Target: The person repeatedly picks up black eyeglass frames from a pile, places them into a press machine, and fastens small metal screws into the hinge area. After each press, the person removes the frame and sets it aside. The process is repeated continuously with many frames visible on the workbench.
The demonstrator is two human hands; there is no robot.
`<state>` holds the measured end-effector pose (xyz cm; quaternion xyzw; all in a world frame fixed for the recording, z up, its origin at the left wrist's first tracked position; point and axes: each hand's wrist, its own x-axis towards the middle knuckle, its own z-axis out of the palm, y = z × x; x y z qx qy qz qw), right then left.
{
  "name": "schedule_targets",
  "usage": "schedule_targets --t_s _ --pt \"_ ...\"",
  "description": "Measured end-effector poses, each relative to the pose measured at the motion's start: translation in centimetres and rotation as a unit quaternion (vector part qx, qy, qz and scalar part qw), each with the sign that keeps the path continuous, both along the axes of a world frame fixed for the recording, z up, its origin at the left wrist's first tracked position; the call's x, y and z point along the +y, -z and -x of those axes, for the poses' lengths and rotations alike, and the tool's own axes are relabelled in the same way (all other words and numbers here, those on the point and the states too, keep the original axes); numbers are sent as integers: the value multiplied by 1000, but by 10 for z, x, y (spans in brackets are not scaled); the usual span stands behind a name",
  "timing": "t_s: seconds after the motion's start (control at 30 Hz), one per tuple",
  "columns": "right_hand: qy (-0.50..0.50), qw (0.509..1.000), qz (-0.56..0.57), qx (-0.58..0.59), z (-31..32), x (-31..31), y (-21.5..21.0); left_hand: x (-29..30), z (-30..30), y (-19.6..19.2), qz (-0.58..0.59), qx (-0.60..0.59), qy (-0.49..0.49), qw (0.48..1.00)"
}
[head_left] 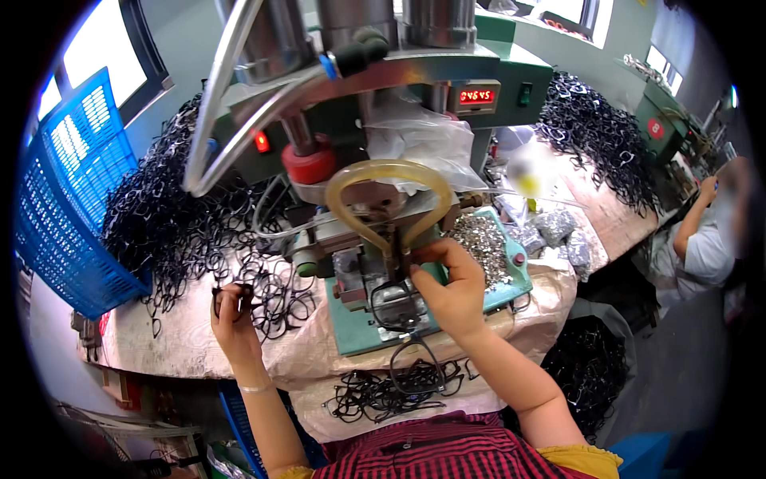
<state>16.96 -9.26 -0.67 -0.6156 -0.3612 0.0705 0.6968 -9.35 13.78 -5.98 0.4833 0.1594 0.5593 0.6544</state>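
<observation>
My left hand (230, 313) is closed on a thin black eyeglass frame (244, 294) above the left part of the bench, beside a loose spread of similar frames (275, 299). My right hand (455, 289) reaches in under the green press machine (515, 92). Its thumb and fingers are pinched next to the metal tool, below a loop of yellowish tubing (388, 169); what they hold is hidden. Just left of these fingers, a black eyeglass frame (383, 321) lies at the machine's work spot. Another frame (417, 369) hangs at the base's front edge.
Small metal parts (480, 243) fill a teal tray at the machine's right. Heaps of black frames (159, 215) rise at left and right (594, 132). More frames (383, 391) lie near my lap. A blue crate (72, 199) leans at left. Another person (702, 239) sits at far right.
</observation>
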Motion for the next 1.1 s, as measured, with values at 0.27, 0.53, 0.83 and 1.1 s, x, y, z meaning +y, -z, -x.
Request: schedule_targets --t_s 0.27,0.53,0.83,1.1 --pt "-79 981 -77 162 13 2 -11 -117 -83 -129 -365 109 -79 921" --pt "-60 997 53 19 -5 -38 -14 -148 -80 -118 -118 119 268 949" --pt "223 918 232 -230 -89 -67 58 -182 -116 -70 287 62 428 855" --pt "152 846 278 -428 -78 -37 60 -186 -116 -61 284 36 432 856"
